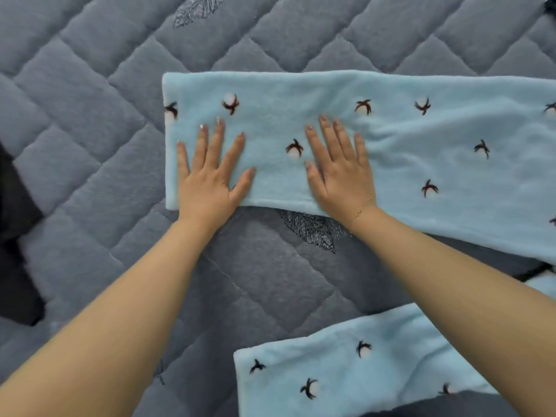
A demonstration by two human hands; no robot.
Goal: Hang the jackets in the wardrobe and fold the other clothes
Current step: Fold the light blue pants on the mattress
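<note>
- left hand point(210, 173) flat on light blue fleece pant leg point(391, 152), fingers point(201, 145) straight, spread wide, pressing near its cuffed end
- right hand point(340, 173) flat beside it, fingers straight, pressing the same leg
- leg lies across the grey quilted bed point(90, 115)
- second blue leg point(346, 371) nearer, by the bed's near-right edge
- dark cloth point(15, 236) at left edge

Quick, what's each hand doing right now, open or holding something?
Left hand: open, fingers straight, pressing flat on the blue fleece leg.
Right hand: open, also pressing flat on it, holding nothing.

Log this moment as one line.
left hand flat on blue trouser leg | right hand flat on it | second leg nearer
</note>
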